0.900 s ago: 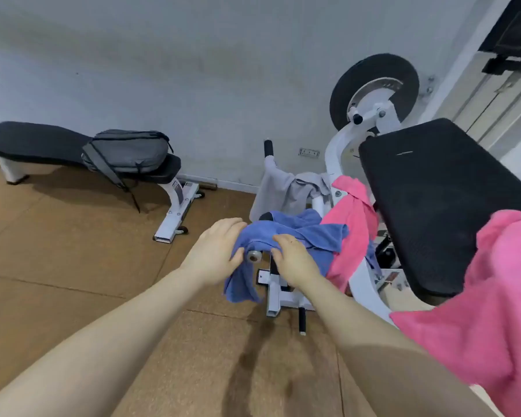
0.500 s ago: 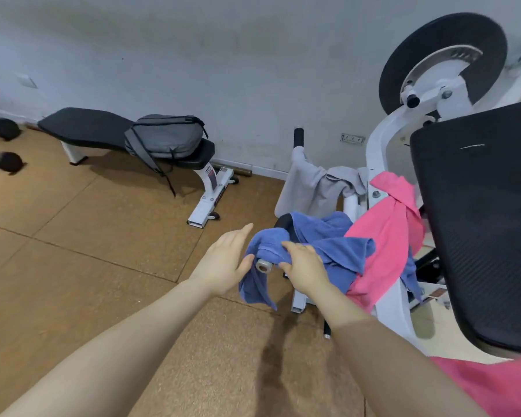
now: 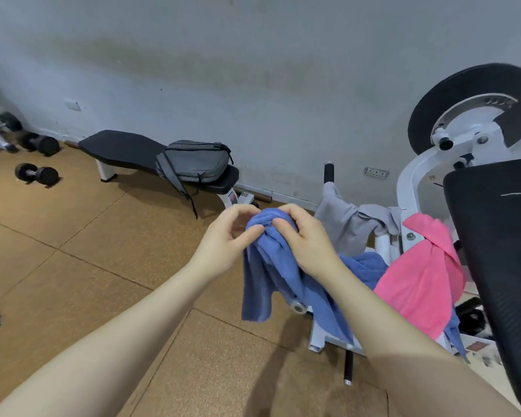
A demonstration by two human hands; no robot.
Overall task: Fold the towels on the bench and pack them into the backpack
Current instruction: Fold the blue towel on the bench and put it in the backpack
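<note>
A blue towel [image 3: 275,275] hangs from both my hands in the middle of the view, its lower part still draped over the white machine frame [image 3: 322,335]. My left hand [image 3: 227,237] pinches its bunched top edge from the left. My right hand [image 3: 306,236] grips the same bunch from the right. A pink towel [image 3: 421,278] and a grey towel [image 3: 352,225] are draped on the machine to the right. The grey backpack [image 3: 193,161] lies on a black flat bench [image 3: 124,149] by the far wall.
A black padded seat [image 3: 500,236] fills the right edge, with a black weight plate [image 3: 472,100] above it. Dumbbells [image 3: 36,174] lie on the brown floor at far left. A black bar handle [image 3: 348,367] sticks out low from the machine.
Both hands have lifted the blue towel's bunched end up off the machine's peg, which now shows bare below. The view has swung left, showing more floor and dumbbells.
</note>
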